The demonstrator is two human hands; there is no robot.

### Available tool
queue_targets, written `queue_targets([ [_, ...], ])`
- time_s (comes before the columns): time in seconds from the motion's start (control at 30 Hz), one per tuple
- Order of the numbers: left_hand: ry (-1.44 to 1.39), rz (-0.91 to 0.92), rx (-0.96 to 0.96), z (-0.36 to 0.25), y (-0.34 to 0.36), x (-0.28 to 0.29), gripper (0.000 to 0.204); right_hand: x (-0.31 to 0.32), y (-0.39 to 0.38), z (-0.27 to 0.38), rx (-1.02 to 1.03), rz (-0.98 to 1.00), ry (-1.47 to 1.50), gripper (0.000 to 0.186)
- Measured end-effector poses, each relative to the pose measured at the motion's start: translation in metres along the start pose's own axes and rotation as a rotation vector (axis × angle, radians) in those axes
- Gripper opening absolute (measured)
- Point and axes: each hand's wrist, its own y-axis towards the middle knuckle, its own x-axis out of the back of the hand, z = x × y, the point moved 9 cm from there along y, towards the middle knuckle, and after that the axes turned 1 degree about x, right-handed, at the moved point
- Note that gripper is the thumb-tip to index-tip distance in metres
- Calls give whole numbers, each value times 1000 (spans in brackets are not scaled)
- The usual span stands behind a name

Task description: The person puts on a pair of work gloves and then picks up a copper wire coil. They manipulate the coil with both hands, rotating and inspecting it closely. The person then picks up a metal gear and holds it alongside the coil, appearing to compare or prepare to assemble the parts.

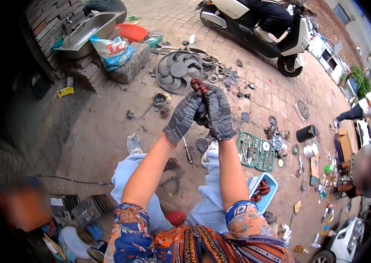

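Observation:
My left hand (pixel 181 116) and my right hand (pixel 219 113), both in grey knit gloves, are held together at the centre, closed on a reddish-brown copper-coloured coil (pixel 198 85) with a dark part below it, mostly hidden by the gloves. Below my hands on the paving lie a screwdriver (pixel 187 150) and pliers (pixel 172 181). Beside my right forearm, a green socket case (pixel 249 150) lies open, and a light blue tray (pixel 269 207) holds several similar coils (pixel 261 188). A round fan assembly (pixel 178 69) lies beyond my hands, with a small cylindrical part (pixel 160 100) nearer.
A steel sink (pixel 80 46), white-blue sack (pixel 111 57) and red basin (pixel 132 31) are back left. A scooter (pixel 281 44) with a rider stands back right. Other people (pixel 366 104) are at right, near scattered parts and a car (pixel 345 239). Batteries (pixel 90 209) lie lower left.

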Motion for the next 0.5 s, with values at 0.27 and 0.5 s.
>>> queue_targets([
  [0.27,1240,36,-635,-55,-21,-15,31,2,1,2,33,-28,138,22],
  [0.5,1434,111,-586,-76,-31,-18,36,-1,-6,14,91,6,181,29],
])
